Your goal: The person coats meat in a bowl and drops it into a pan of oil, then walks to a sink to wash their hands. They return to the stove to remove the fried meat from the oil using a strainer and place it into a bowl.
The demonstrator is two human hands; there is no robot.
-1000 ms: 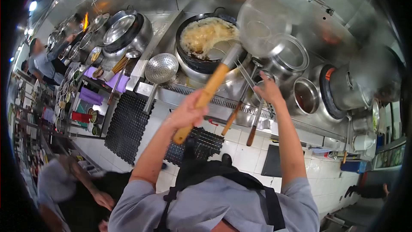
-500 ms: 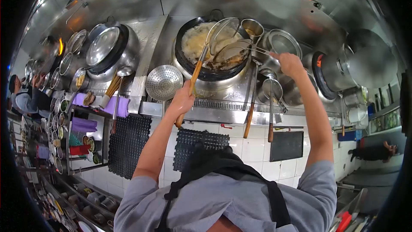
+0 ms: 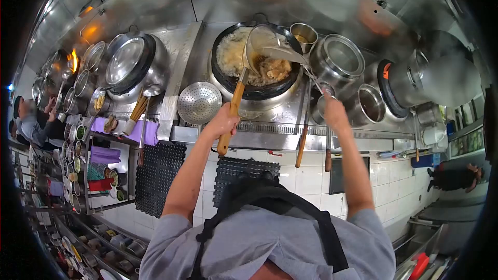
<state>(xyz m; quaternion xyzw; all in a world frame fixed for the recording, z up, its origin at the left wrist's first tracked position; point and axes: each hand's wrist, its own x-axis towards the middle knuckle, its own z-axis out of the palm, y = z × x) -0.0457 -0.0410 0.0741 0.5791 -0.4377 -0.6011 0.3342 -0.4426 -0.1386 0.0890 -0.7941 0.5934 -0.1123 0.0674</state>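
My left hand (image 3: 222,123) is closed round the wooden handle of a strainer (image 3: 238,97), whose round mesh head stands over the wok. My right hand (image 3: 335,112) grips the thin metal handle of a wire skimmer (image 3: 313,76); its head is blurred by motion and overlaps the strainer in this view. Below both lies a large black wok (image 3: 220,84) of bubbling yellow oil. Brown fried pieces (image 3: 276,69) show at its right side, under the tools.
A perforated ladle (image 3: 199,103) rests left of the wok. Pots (image 3: 340,57) and long-handled tools (image 3: 302,142) crowd the right. A lidded wok (image 3: 125,61) stands left, near a flame (image 3: 73,60). Other people (image 3: 33,122) are at far left and right (image 3: 456,177).
My right hand has moved left and toward me, and its skimmer has swung up out of the oil. My left hand has shifted slightly; brown pieces now show plainly in the wok.
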